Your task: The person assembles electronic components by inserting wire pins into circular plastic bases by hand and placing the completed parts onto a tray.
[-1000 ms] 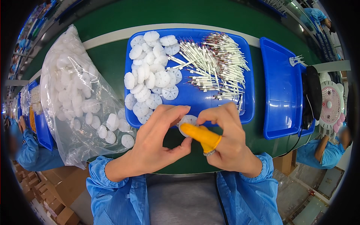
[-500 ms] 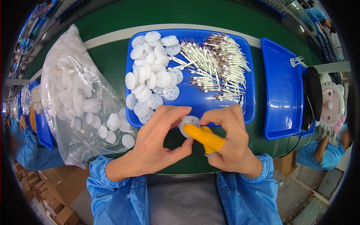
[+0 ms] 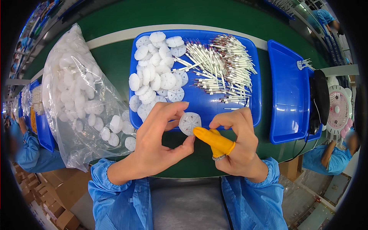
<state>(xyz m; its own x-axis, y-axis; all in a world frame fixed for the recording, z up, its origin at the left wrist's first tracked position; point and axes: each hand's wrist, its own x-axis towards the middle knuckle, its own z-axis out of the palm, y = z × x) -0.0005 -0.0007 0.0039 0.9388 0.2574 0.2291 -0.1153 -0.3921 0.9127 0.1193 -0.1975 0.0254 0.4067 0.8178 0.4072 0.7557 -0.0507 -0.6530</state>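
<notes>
A round white plastic disc (image 3: 189, 122) with slots radiating from its middle is held up over the near rim of the middle blue tray (image 3: 214, 108). My left hand (image 3: 157, 136) is closed round its left side, the thumb at its lower edge and the fingers above and behind. The thumb of my right hand (image 3: 234, 143) wears a yellow sleeve (image 3: 214, 142) and presses on the disc's right edge. Its other fingers are curled; behind the disc they are partly hidden. Inside the tray, white slotted discs (image 3: 147, 74) lie on the left, with thin white sticks with dark ends (image 3: 226, 63) on the right.
A clear plastic bag (image 3: 73, 88) of white discs lies open at the left. Right of the middle tray stands another blue tray (image 3: 289, 103) with a small white pronged piece (image 3: 304, 63). Beyond it is a pink-and-white fan (image 3: 338, 107). Other people in blue work at both sides.
The disc has turned its slotted face more toward me and sits slightly higher. My right thumb has slid from across the disc to its right edge; my right hand has shifted slightly right.
</notes>
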